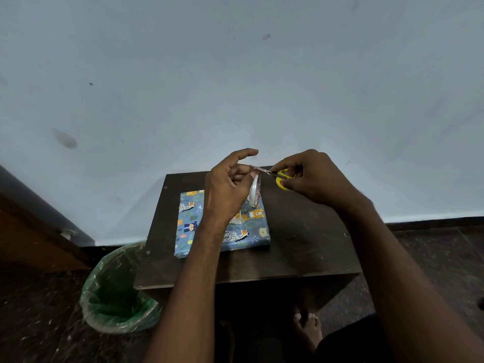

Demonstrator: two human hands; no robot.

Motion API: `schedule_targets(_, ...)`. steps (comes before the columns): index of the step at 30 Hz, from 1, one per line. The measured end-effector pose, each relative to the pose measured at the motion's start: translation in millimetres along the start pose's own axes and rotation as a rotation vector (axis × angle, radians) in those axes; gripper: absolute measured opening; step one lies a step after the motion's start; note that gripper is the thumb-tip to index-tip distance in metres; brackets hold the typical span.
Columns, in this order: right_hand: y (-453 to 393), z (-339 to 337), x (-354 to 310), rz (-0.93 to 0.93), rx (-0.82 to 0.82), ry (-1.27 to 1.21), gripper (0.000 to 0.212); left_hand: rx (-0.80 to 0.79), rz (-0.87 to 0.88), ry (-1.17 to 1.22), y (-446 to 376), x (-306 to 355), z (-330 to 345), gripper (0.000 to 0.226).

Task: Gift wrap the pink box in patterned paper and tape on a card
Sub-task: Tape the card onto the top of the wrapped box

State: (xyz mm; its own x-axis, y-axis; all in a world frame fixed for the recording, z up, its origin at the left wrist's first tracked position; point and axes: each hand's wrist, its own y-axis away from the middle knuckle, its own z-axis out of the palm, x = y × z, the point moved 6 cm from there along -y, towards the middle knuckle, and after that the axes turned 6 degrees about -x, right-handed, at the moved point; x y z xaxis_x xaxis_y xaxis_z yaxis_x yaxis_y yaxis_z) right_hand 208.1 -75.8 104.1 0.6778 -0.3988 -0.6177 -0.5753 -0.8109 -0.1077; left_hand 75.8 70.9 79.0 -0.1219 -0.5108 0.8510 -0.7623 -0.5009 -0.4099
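We held both hands up near the middle of the frame, above the far edge of the dark table (301, 244). Our left hand (230, 187) pinched a strip of clear tape and held the tape roll (255, 191), which hung on its edge just below the fingers. Our right hand (311, 176) gripped the yellow scissors (281, 176) with fingers curled through the handles. The blades pointed left, toward the left hand, and their tips touched the stretched tape between the two hands. The scissors lay almost flat, and the tape ran across them, so we think the cut was the next step.

The box (222, 224), already wrapped in blue animal paper, lay on the table just below our left hand, in the middle of the frame. A small card seemed to sit on top of it, mostly hidden by our wrist. A green bin (117, 292) stood at the lower left.
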Motion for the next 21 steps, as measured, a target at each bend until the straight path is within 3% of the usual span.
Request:
schedule_targets(6,7,-7,19,0.118,0.032,-0.058,0.032,-0.002,-0.075,0.078,0,-8,-1,0.065)
schedule_targets(11,5,41,32,0.300,-0.101,0.297,0.023,-0.010,-0.083,0.110,-1,-9,1,0.067)
schedule_targets(15,5,61,17,0.292,-0.110,0.361,0.017,-0.006,-0.089,0.178,-1,-9,3,0.064)
schedule_targets(18,2,53,15,0.222,0.064,0.273,0.037,-0.037,-0.097,0.226,-2,-7,4,0.061)
schedule_targets(20,0,48,10,0.104,0.151,0.028,0.063,-0.097,-0.102,0.285,-2,-4,8,0.061)
schedule_targets(21,-3,47,7,0.039,0.160,-0.083,0.066,-0.124,-0.101,0.318,-2,-2,9,0.062)
